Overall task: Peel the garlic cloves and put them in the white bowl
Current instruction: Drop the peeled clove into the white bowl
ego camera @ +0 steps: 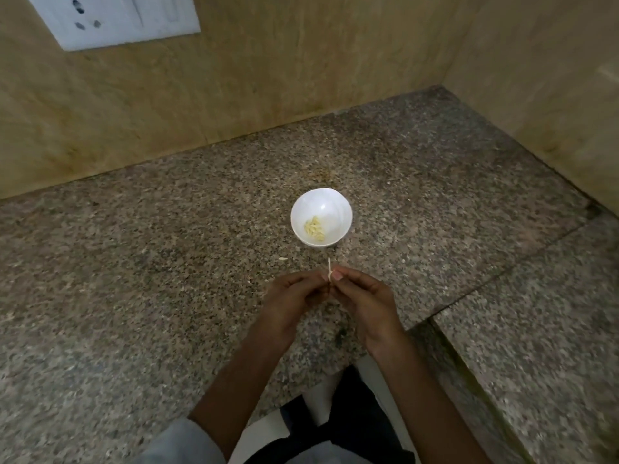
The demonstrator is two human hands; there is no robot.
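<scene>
A speckled brown and grey granite surface (134,262) fills most of the view and meets tan, stone-patterned walls (268,78) at the back and on the right, forming a corner. A white socket plate (114,18) is fixed to the back wall at the upper left. On the right, a second slab of the same granite (536,313) sits as a raised step beside the main surface.

The person's two bare forearms reach in from the bottom edge, the left one coming out of a pale grey sleeve (187,440). The left hand (291,296) and the right hand (361,296) meet in the middle of the view, just in front of the bowl and above the surface. Both have their fingers curled inward, and their fingertips pinch a single small garlic clove (330,275) between them. Only a pale sliver of the clove shows. A thin, cream-coloured strip of skin (329,263) stands straight up from it, towards the bowl.

The white bowl (335,202) is small, round and glossy, and stands upright near the centre of the surface. Inside, at its bottom, lies a small heap of peeled cloves (315,228), pale yellow and bunched together.

A tiny pale scrap of peel (283,259) lies on the surface to the left of the fingertips, near the bowl.
</scene>
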